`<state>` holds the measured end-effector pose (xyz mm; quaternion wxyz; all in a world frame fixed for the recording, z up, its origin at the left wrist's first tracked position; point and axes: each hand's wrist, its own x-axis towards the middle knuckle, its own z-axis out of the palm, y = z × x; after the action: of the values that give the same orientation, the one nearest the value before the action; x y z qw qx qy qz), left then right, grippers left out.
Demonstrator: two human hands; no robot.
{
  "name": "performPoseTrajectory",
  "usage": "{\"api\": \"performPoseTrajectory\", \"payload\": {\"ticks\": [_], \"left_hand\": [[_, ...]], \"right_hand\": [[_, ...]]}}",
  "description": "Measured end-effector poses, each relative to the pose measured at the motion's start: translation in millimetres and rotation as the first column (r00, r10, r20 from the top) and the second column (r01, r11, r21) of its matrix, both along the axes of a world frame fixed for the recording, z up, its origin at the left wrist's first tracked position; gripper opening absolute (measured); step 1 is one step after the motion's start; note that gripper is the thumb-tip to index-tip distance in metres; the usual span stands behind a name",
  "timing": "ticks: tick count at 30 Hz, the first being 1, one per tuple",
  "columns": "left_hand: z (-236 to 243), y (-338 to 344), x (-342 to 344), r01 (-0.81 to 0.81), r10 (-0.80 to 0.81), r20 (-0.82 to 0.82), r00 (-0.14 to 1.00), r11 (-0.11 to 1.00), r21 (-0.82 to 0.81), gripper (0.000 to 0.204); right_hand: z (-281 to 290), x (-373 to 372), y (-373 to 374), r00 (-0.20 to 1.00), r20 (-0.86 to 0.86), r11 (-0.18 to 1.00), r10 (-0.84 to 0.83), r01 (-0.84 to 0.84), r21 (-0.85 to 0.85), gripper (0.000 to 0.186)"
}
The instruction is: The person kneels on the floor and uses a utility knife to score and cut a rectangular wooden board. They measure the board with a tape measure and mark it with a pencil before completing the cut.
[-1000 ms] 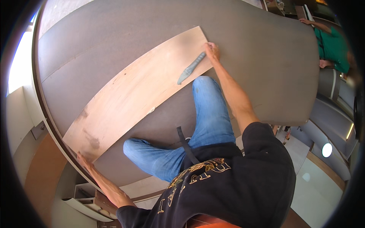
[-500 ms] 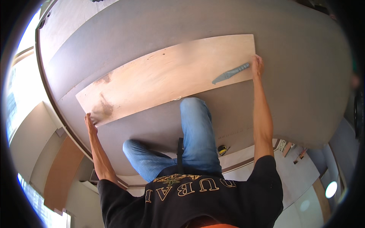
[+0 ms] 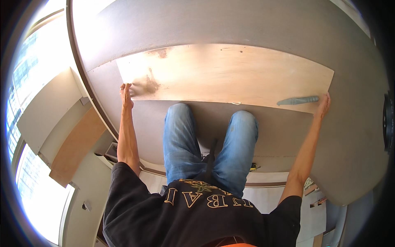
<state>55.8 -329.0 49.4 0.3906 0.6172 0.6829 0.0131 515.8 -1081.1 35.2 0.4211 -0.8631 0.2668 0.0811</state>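
Note:
A long pale plywood board [image 3: 214, 72], with dark stains toward its left end, lies across the grey surface [image 3: 238, 20] in front of my jeans-clad knees. My left hand [image 3: 126, 94] grips the board at its left end, fingers over the edge. At the opposite end, my right hand [image 3: 323, 105] has hold of the corner, fingers wrapped round it. A grey knife-like tool [image 3: 297, 100] with a ribbed handle lies on the board just left of my right hand.
A yellow and black tape measure [image 3: 254, 167] is beside my right thigh. A dark rim [image 3: 82, 70] borders the surface at left; beyond it are panels [image 3: 74, 148] and bright windows [image 3: 37, 193]. Cut boards [image 3: 314, 197] show lower right.
The board has swung from diagonal to nearly level across my view, with both hands still on it; the tool moved right with it. The co-worker in green has gone out of view.

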Motion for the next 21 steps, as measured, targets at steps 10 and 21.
{"api": "performPoseTrajectory", "payload": {"ticks": [10, 21], "left_hand": [[-17.8, 33.3, -57.3, 0.018, -0.011, 0.125, 0.992, 0.998, -0.057, 0.043], [-5.7, 10.1, -10.0, 0.056, -0.052, 0.056, 0.997, 0.997, -0.057, 0.031]], "right_hand": [[-20.2, 11.7, 13.8, 1.0, -0.007, 0.986, 0.003, -0.004, -0.167, 0.046], [6.6, 11.4, 19.4, 0.998, 0.057, 0.999, 0.006, -0.004, -0.036, 0.045]]}}
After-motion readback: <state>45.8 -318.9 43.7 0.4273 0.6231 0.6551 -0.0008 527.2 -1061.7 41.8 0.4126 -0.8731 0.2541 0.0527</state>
